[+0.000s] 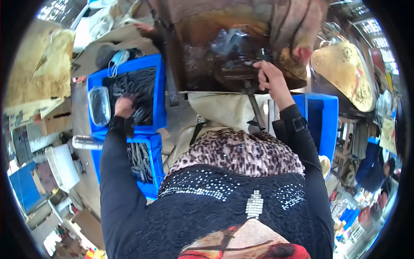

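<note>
My left hand [124, 106] reaches down among dark flat strips [144, 93] in a blue bin [160, 86] on the left. Its fingertips are blurred against the strips, so I cannot see whether one is held. At the brown, wet-looking machine bed [196, 64] ahead, my right hand [272, 80] has its fingers bent together. A small dark piece [264, 54] shows just beyond those fingertips, but whether they grip it is unclear. Below that hand, a dark metal bar [255, 105] slants toward my lap.
In the left bin stands a clear plastic tub [99, 106]. A lower blue bin [157, 162] holds more strips, with a metal cylinder [86, 142] beside it. Another blue bin [330, 125] is at my right. Brown cloth [297, 26] hangs over the machine's far right side.
</note>
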Demonstrator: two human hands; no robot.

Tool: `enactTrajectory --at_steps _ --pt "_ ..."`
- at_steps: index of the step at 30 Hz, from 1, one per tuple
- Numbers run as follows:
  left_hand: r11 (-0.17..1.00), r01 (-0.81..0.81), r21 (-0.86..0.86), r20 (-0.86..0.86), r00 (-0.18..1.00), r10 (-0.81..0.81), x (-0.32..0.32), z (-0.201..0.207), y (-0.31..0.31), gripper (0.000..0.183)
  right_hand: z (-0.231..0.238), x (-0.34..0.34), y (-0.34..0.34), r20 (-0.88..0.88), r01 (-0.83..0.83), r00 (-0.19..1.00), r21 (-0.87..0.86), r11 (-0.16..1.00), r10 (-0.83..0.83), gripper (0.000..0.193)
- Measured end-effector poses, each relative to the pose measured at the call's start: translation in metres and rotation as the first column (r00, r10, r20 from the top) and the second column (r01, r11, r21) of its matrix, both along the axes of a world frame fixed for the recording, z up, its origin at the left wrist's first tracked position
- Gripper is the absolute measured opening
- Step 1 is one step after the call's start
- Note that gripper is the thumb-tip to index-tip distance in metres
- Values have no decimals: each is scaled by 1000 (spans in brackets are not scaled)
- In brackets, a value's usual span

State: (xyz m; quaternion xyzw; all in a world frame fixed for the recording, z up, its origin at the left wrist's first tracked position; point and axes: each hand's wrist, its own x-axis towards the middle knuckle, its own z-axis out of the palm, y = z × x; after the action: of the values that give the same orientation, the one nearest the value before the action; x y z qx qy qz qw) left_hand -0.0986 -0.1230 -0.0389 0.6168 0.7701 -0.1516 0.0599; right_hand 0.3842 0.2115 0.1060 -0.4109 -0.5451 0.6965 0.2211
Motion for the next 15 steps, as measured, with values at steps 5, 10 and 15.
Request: enactTrajectory --at_steps 5,10,15 --pt "924 -356 143 275 911 308 1 16 -28 17 2 8 7 -207 -67 978 -255 965 14 54" --pt "489 -856 -166 813 162 560 10 18 -40 19 6 7 7 -257 -138 965 -313 940 56 48" --pt "555 -832 -2 1000 1 5 107 141 65 34 7 8 4 -81 -113 992 -183 977 100 32"
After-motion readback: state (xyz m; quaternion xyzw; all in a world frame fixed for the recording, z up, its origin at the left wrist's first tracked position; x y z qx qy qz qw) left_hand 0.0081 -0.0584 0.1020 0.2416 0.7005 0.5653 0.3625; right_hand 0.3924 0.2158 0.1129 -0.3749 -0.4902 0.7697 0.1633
